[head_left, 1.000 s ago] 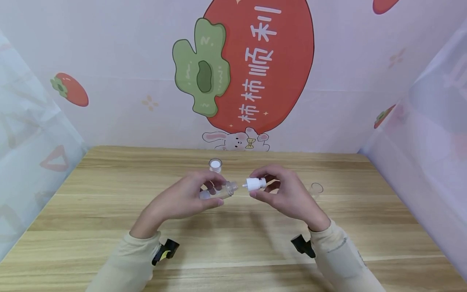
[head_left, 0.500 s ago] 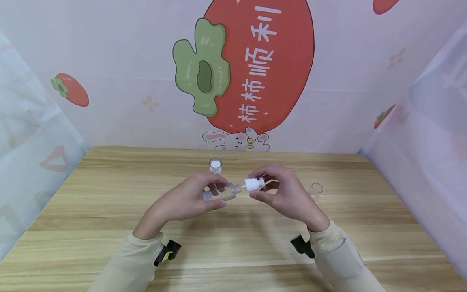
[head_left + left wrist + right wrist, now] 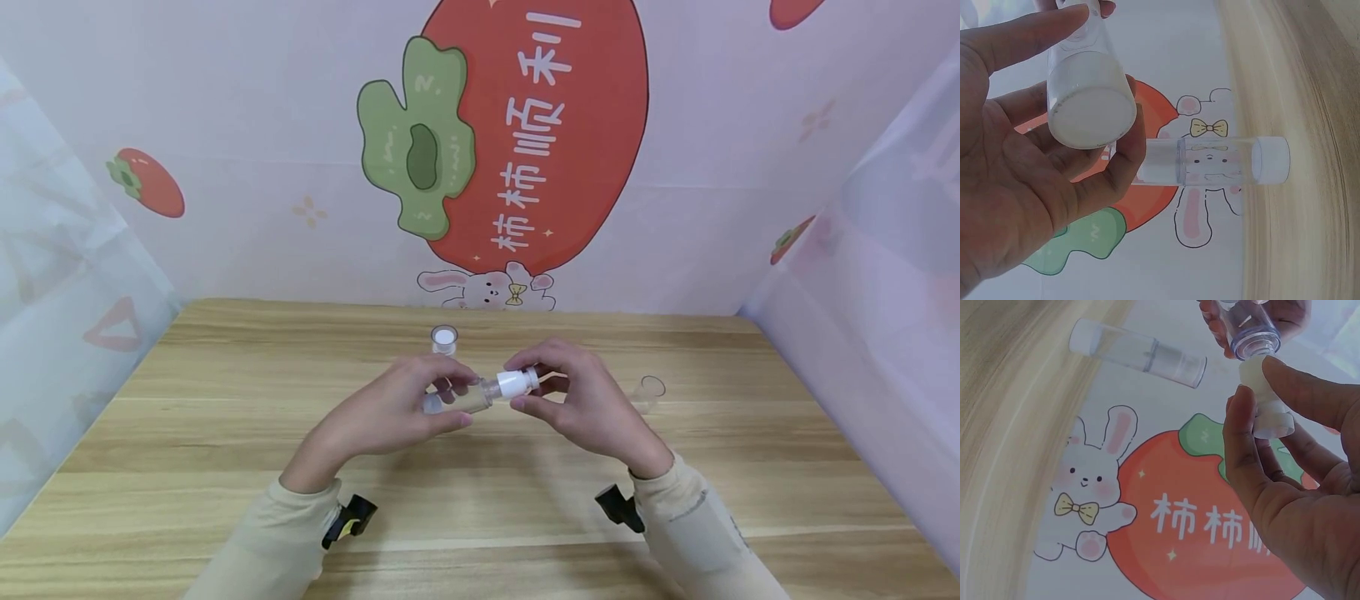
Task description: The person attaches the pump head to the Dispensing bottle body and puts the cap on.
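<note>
My left hand (image 3: 393, 408) grips a small clear bottle (image 3: 471, 399) with a whitish base, lying tilted with its neck to the right. From the other side my right hand (image 3: 588, 404) pinches a white pump top (image 3: 514, 383) between thumb and fingers. The pump top's lower end meets the bottle's neck, and its thin tube is out of sight. In the right wrist view the white collar (image 3: 1252, 374) sits right at the clear threaded neck. The left wrist view looks up at the bottle's round white base (image 3: 1092, 119).
Behind the left hand, a second clear bottle (image 3: 444, 340) with a white inner part stands upright on the wooden table (image 3: 480, 517). A clear, hollow cap (image 3: 648, 393) stands to the right, partly behind the right hand. A printed cloth wall (image 3: 262, 233) rises at the table's back edge.
The left hand has moved the bottle a little to the right, and the pump top has shifted slightly left. The gap between them has closed, with the pump's tube now hidden.
</note>
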{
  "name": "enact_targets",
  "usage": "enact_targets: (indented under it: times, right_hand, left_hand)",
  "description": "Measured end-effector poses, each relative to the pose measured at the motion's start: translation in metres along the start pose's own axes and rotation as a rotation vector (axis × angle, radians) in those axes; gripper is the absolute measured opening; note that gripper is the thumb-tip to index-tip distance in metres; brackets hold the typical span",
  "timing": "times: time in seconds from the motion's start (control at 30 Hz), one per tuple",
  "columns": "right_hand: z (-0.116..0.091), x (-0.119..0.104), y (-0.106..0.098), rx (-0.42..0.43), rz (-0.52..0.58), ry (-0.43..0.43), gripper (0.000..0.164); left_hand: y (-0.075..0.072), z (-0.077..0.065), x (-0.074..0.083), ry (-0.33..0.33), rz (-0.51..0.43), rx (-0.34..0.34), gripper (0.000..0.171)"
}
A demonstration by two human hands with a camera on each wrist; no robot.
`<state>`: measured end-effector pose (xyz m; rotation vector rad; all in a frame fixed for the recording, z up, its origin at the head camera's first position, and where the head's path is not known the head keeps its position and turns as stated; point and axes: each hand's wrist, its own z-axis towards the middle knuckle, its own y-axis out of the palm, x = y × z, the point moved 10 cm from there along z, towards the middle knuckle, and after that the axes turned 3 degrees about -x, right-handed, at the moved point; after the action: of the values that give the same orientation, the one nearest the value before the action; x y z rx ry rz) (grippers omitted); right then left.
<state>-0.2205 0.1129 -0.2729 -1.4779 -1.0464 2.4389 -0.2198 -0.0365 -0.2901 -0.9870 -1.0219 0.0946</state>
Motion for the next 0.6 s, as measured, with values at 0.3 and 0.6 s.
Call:
enact_targets:
  times: [0.3, 0.6]
  right_hand:
    - [-0.0009, -0.0028, 0.0025, -0.009, 0.001, -0.015, 0.037]
    - [-0.0007, -0.0059, 0.0047, -0.021, -0.031, -0.040, 0.036]
  left_hand:
    - [0.0018, 0.0005, 0.0010, 0.007, -0.009, 0.001, 0.036]
    - [0.0019, 0.0011, 0.0042, 0.053, 0.000, 0.007, 0.032]
